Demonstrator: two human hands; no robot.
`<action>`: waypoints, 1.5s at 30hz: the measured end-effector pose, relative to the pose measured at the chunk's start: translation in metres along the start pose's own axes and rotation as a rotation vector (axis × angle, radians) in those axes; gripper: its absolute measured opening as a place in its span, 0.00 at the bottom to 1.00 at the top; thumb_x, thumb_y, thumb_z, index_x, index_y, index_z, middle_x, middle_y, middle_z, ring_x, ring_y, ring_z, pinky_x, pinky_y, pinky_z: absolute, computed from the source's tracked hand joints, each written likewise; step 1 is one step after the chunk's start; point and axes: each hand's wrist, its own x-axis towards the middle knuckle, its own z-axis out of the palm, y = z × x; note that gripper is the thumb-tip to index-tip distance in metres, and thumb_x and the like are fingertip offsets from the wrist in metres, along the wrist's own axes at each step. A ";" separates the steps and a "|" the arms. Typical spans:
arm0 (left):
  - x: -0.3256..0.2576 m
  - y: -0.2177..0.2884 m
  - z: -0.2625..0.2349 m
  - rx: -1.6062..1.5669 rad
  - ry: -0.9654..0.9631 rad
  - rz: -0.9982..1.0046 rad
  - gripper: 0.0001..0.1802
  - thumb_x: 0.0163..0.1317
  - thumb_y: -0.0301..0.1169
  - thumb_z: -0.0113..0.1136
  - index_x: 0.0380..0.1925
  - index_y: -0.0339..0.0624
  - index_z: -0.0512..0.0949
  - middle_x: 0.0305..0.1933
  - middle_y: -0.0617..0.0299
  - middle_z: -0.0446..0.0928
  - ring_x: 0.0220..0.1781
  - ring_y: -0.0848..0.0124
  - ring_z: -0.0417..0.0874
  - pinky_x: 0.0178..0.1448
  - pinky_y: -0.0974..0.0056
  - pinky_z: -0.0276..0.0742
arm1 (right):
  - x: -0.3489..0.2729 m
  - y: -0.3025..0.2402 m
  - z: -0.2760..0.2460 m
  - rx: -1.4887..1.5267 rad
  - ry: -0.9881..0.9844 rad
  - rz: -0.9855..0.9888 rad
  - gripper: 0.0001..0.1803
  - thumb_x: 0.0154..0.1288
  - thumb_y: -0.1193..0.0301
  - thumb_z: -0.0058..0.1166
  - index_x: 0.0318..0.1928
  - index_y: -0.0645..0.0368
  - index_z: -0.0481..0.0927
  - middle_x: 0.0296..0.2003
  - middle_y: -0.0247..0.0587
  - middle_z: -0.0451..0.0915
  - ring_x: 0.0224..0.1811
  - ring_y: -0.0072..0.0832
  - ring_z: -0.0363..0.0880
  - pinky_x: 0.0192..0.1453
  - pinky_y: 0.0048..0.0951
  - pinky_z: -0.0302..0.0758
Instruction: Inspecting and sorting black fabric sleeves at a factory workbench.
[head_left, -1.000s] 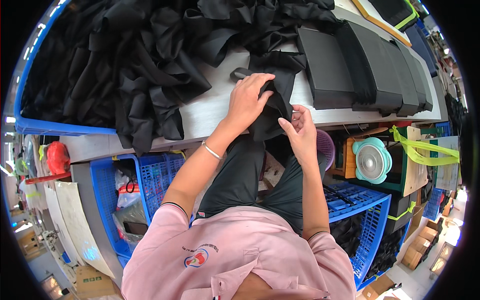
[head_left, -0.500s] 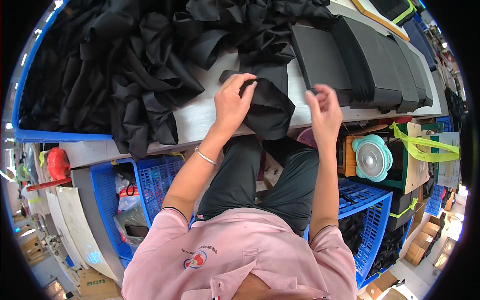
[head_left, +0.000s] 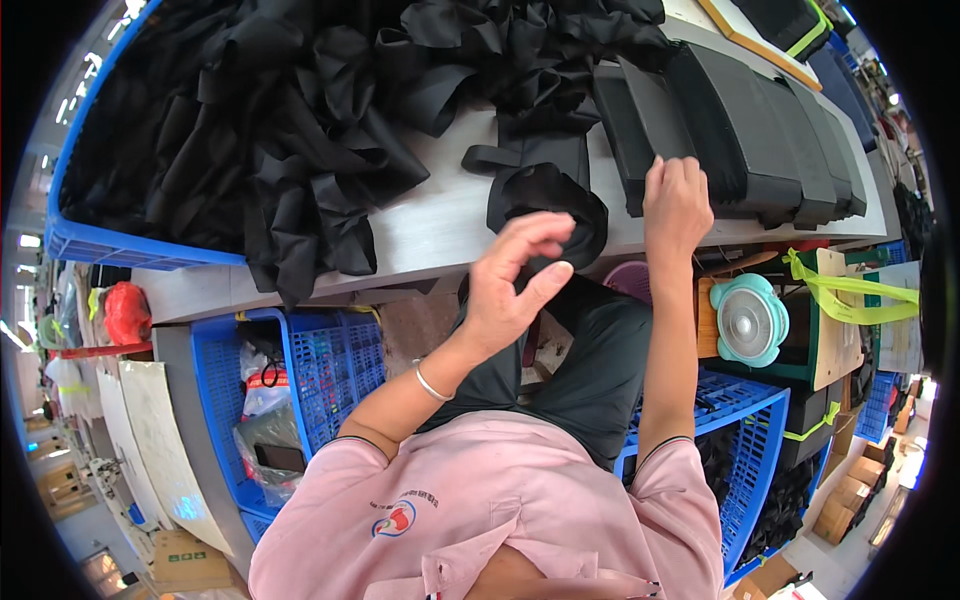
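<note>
My right hand (head_left: 678, 207) is closed at the near corner of a thin black panel (head_left: 655, 110), whose edge stands tilted up from the row of stacked black panels (head_left: 730, 120). My left hand (head_left: 522, 278) hangs just off the table's front edge, thumb and fingers apart, with nothing in it. Right beyond it lies a black fabric piece (head_left: 560, 160), its near end curled into a loop over the edge. A big heap of crumpled black fabric pieces (head_left: 290, 130) covers the left and back of the table.
A blue crate (head_left: 150, 245) borders the heap on the left. Below the grey-white tabletop (head_left: 420, 230) stand blue baskets (head_left: 335, 370), one holding plastic bags. To my right are a turquoise fan (head_left: 748, 318), a yellow-green strap (head_left: 850, 295) and another blue basket (head_left: 750, 470).
My left hand has let go of the fabric piece and drawn back toward me. My right hand has moved right onto the black panel, and the panel's edge has risen.
</note>
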 end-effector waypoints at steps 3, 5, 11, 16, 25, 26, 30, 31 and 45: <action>-0.019 -0.017 0.020 -0.448 -0.169 -0.394 0.22 0.75 0.38 0.51 0.61 0.34 0.73 0.62 0.57 0.74 0.59 0.70 0.78 0.61 0.64 0.75 | -0.036 -0.015 -0.042 0.027 -0.157 -0.042 0.10 0.64 0.69 0.58 0.27 0.57 0.75 0.32 0.38 0.73 0.36 0.36 0.77 0.36 0.34 0.77; -0.033 -0.037 0.036 -0.668 -0.272 -0.590 0.36 0.76 0.54 0.41 0.71 0.36 0.61 0.69 0.57 0.67 0.69 0.69 0.69 0.69 0.61 0.68 | -0.067 -0.014 -0.068 0.127 -0.270 -0.023 0.08 0.64 0.70 0.57 0.30 0.59 0.76 0.33 0.41 0.73 0.37 0.39 0.77 0.37 0.37 0.77; -0.082 -0.058 0.073 -0.946 -0.316 -1.026 0.45 0.66 0.70 0.43 0.71 0.50 0.62 0.69 0.63 0.67 0.71 0.69 0.66 0.74 0.58 0.61 | -0.146 -0.019 -0.153 0.581 -0.627 0.190 0.10 0.68 0.75 0.52 0.47 0.69 0.76 0.55 0.54 0.78 0.51 0.52 0.80 0.53 0.39 0.78; -0.112 -0.070 0.080 -1.119 -0.305 -1.178 0.54 0.47 0.79 0.47 0.65 0.52 0.69 0.60 0.61 0.75 0.62 0.67 0.75 0.69 0.57 0.70 | -0.182 -0.012 -0.194 0.867 -0.780 0.392 0.07 0.71 0.75 0.50 0.39 0.69 0.75 0.55 0.53 0.79 0.50 0.42 0.83 0.53 0.33 0.77; -0.108 -0.056 0.068 -1.374 -0.517 -0.854 0.66 0.39 0.75 0.64 0.72 0.44 0.58 0.72 0.45 0.64 0.73 0.50 0.67 0.71 0.46 0.70 | -0.189 0.006 -0.231 1.588 -1.026 0.837 0.09 0.73 0.75 0.50 0.34 0.68 0.76 0.56 0.51 0.80 0.50 0.25 0.76 0.54 0.25 0.72; -0.105 -0.055 0.063 -1.311 -0.440 -0.784 0.62 0.44 0.69 0.66 0.73 0.44 0.57 0.72 0.45 0.64 0.72 0.50 0.68 0.71 0.47 0.70 | -0.191 0.009 -0.233 1.586 -1.023 0.841 0.09 0.72 0.74 0.51 0.35 0.68 0.76 0.55 0.49 0.80 0.48 0.23 0.76 0.53 0.23 0.72; -0.086 -0.044 0.034 -1.161 -0.189 -0.752 0.41 0.60 0.38 0.68 0.70 0.44 0.62 0.63 0.48 0.74 0.63 0.55 0.78 0.67 0.50 0.76 | -0.189 0.019 -0.232 1.180 -0.949 0.589 0.05 0.69 0.76 0.54 0.36 0.67 0.77 0.53 0.48 0.81 0.46 0.25 0.80 0.51 0.23 0.73; -0.081 -0.037 0.028 -1.023 -0.098 -0.752 0.35 0.61 0.30 0.66 0.68 0.44 0.65 0.59 0.50 0.77 0.59 0.57 0.81 0.64 0.51 0.78 | -0.190 0.017 -0.230 1.081 -0.869 0.575 0.04 0.67 0.77 0.56 0.37 0.67 0.77 0.55 0.50 0.80 0.51 0.33 0.82 0.54 0.27 0.75; -0.082 -0.009 0.004 -0.846 -0.015 -0.646 0.24 0.70 0.43 0.59 0.57 0.37 0.75 0.51 0.53 0.82 0.53 0.66 0.83 0.60 0.58 0.79 | -0.162 -0.014 -0.195 1.095 -0.938 0.560 0.13 0.63 0.73 0.61 0.47 0.64 0.81 0.38 0.47 0.84 0.37 0.30 0.83 0.44 0.25 0.75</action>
